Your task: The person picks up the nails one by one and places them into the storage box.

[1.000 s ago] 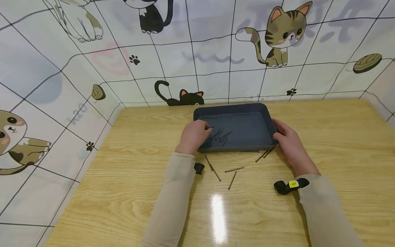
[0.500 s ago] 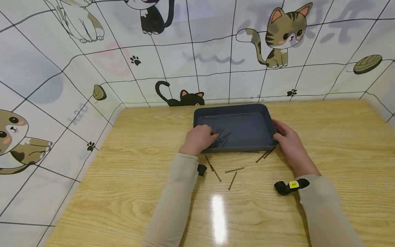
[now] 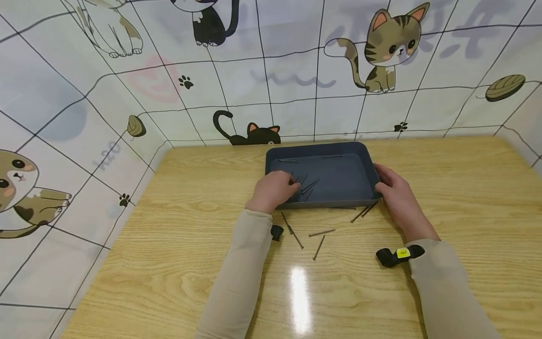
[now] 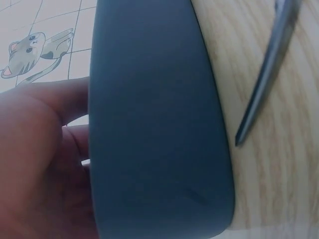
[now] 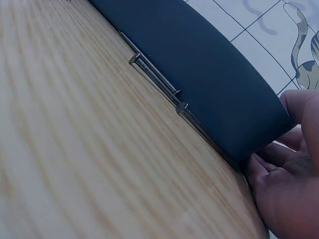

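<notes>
A dark blue-grey tray sits at the back middle of the wooden table, with several nails lying in it. My left hand rests on the tray's near-left corner. Its fingers curl over the rim into the tray beside those nails, and the fingertips are hidden. In the left wrist view the tray wall fills the frame, my left hand lies behind it, and one nail lies on the wood. My right hand grips the tray's near-right corner. The right wrist view shows my right hand against the tray.
Several loose nails lie on the table just in front of the tray. Two more nails lie against its near wall. A black piece with a yellow label is at my right wrist. Cat-print walls close in the back and the left.
Since a second ago my left hand has slid right along the tray's near-left corner toward the nails inside. My right hand and the tray have stayed put.
</notes>
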The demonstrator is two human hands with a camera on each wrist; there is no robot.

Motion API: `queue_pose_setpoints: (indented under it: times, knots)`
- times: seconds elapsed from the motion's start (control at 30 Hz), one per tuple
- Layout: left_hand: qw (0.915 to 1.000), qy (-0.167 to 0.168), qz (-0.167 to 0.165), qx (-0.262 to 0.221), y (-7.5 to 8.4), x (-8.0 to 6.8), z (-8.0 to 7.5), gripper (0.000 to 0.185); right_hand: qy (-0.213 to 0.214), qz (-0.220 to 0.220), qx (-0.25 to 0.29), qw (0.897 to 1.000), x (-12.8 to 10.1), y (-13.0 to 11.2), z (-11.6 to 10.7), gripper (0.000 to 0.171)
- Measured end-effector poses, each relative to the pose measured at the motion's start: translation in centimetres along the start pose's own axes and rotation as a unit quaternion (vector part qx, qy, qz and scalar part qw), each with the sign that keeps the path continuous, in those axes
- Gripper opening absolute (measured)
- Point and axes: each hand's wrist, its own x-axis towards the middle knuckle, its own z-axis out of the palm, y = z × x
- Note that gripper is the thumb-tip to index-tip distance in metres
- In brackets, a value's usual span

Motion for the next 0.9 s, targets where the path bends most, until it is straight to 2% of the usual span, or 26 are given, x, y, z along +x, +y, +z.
queue_pose_setpoints:
  times: [0.23, 0.5, 0.6, 0.77, 0.9]
  knots:
    - [0.9997, 0.000, 0.007, 0.021, 0.2, -0.1, -0.3, 0.026, 0.002, -0.001, -0.013, 1.000, 0.2, 0.1, -0.1, 0.055]
    - [0.9987, 0.034, 0.034, 0.019, 1.2, -0.4, -0.8, 0.025, 0.006, -0.005, -0.021, 1.000, 0.3, 0.1, -0.1, 0.055]
    - [0.9971, 0.049, 0.056, 0.013, 2.2, -0.7, -1.0, 0.022, 0.007, -0.006, -0.018, 1.000, 0.3, 0.1, -0.1, 0.055]
    - [0.9911, 0.072, 0.110, 0.018, 4.4, -1.7, -1.3, 0.019, 0.010, -0.009, -0.015, 1.000, 0.2, 0.1, -0.1, 0.055]
    - [0.9843, 0.074, 0.158, 0.029, 6.3, -2.5, -1.1, 0.018, 0.009, -0.004, -0.004, 1.000, 0.2, 0.1, -0.1, 0.055]
